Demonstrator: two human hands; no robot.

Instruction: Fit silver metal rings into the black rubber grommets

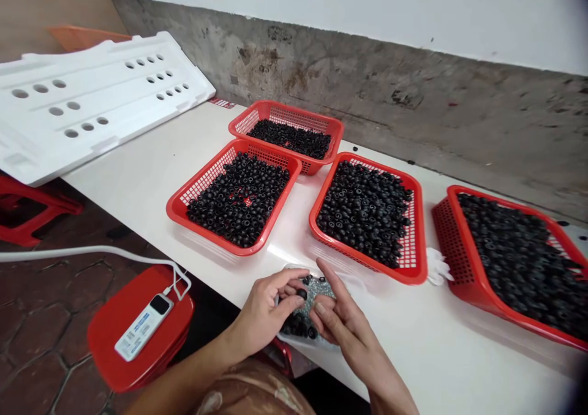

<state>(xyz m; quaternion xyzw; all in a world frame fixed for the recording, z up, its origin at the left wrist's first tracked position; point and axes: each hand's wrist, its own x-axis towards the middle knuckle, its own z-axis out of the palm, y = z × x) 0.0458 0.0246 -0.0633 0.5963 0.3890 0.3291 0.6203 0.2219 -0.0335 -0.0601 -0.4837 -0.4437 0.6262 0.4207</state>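
Observation:
My left hand point(271, 308) pinches a small round black part point(302, 293) between thumb and fingertips. Close beside it is my right hand point(342, 317), index finger stretched out, thumb pressed against the curled fingers. Whatever those fingers hold, if anything, is hidden. Beneath both hands sits a clear plastic tray point(301, 344) on the table's front edge. It contains many small shiny metal pieces point(316, 287) and a heap of black parts point(296, 326), partly covered by my hands.
Several red baskets of black parts, including a left one point(264, 243) and a middle one point(367, 260), stand on the white table point(151, 176). A white foam panel point(105, 102) lies at the left. A power bank point(144, 327) rests on a red stool point(108, 341), with a white cable attached.

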